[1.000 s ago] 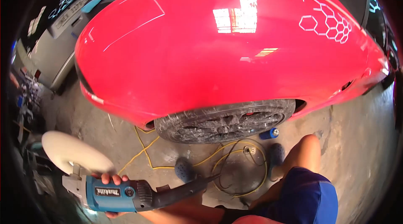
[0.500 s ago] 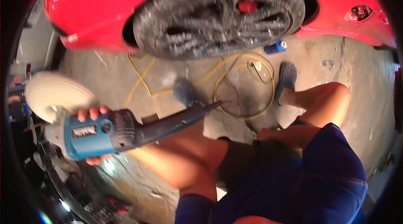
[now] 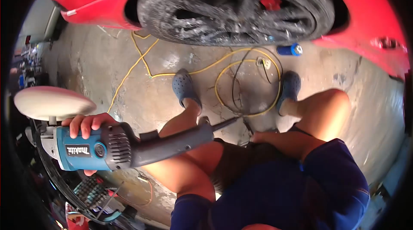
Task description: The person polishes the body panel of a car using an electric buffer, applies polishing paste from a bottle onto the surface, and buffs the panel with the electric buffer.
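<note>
A teal and black Makita polisher point(image 3: 81, 147) lies sideways at the left, its round white pad point(image 3: 53, 102) facing up and away from me. My left hand point(image 3: 92, 124) is closed round the polisher's teal body, fingers over the top edge and a fingertip showing below. The dark rear handle points right, and its cord leaves near my knees. Between my legs is my right hand point(image 3: 260, 137), curled by a dark, thin object that I cannot identify; its fingers are mostly hidden.
A red car with a spattered wheel point(image 3: 241, 14) stands ahead. A yellow cord point(image 3: 216, 78) loops over the concrete floor near my clogs point(image 3: 184, 84). Beside the tyre lies a blue can or bottle point(image 3: 289, 50). Cluttered gear and a black rack point(image 3: 53, 182) line the left.
The polisher has dropped slightly and shifted left in view, its pad now seen more edge-on. My right hand appears a little further left. The view has also shifted.
</note>
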A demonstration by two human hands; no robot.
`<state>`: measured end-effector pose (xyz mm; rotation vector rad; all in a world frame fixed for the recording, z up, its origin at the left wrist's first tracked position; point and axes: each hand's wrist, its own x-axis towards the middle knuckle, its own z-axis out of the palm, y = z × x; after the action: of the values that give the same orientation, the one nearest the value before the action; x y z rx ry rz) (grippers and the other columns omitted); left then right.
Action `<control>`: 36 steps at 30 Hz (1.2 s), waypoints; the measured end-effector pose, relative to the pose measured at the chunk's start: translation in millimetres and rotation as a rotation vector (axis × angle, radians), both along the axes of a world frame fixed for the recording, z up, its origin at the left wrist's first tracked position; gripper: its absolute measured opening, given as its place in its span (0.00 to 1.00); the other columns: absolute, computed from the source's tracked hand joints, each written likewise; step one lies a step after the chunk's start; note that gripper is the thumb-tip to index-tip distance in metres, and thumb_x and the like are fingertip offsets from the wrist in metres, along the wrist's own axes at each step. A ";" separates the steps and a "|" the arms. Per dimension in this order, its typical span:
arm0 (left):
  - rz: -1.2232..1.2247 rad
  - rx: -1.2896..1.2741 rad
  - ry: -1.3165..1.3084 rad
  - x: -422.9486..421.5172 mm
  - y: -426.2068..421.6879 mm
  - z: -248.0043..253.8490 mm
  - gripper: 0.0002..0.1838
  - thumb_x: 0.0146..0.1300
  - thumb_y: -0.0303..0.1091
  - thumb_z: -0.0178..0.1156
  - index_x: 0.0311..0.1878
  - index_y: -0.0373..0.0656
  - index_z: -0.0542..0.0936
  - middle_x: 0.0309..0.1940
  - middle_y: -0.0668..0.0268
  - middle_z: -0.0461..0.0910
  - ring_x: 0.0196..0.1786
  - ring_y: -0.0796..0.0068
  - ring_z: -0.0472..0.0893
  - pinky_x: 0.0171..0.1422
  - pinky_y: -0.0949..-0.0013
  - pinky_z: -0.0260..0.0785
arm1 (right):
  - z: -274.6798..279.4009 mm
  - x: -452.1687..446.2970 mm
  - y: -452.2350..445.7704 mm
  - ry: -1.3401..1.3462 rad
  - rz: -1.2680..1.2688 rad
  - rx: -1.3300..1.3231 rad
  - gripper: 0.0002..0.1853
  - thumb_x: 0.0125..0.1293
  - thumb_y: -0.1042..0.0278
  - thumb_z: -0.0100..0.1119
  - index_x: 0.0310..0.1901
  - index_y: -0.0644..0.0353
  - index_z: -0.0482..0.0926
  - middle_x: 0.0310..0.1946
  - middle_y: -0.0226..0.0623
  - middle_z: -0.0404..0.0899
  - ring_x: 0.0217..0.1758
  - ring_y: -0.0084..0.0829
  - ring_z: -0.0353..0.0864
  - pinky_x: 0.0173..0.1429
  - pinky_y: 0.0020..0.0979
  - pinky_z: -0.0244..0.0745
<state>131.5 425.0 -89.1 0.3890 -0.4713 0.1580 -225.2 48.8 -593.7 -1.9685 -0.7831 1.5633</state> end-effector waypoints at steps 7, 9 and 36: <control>-0.004 0.103 -0.078 63.8 34.7 -7.5 0.63 0.43 0.43 0.87 0.81 0.43 0.59 0.59 0.66 0.75 0.55 0.60 0.79 0.66 0.50 0.67 | 3.8 11.0 24.1 -0.142 0.140 0.075 0.10 0.64 0.62 0.61 0.40 0.54 0.89 0.39 0.42 0.90 0.45 0.48 0.92 0.47 0.50 0.86; -0.083 0.173 -0.125 81.7 56.1 -14.8 0.65 0.43 0.44 0.88 0.83 0.43 0.58 0.61 0.63 0.74 0.57 0.56 0.79 0.68 0.47 0.67 | 4.4 23.0 31.9 -0.193 0.196 0.080 0.11 0.65 0.63 0.60 0.42 0.55 0.89 0.40 0.43 0.90 0.46 0.49 0.92 0.49 0.50 0.86; -0.185 0.103 -0.297 61.5 44.7 -12.8 0.64 0.39 0.37 0.88 0.79 0.45 0.59 0.59 0.66 0.71 0.55 0.62 0.77 0.71 0.51 0.66 | 103.5 110.0 62.8 0.633 -0.562 -0.029 0.44 0.73 0.23 0.52 0.76 0.50 0.70 0.68 0.55 0.78 0.73 0.54 0.75 0.72 0.50 0.72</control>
<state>193.0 469.7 -101.9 0.4229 -0.8070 0.0113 -115.2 111.6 -490.3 -1.3884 0.0493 1.6748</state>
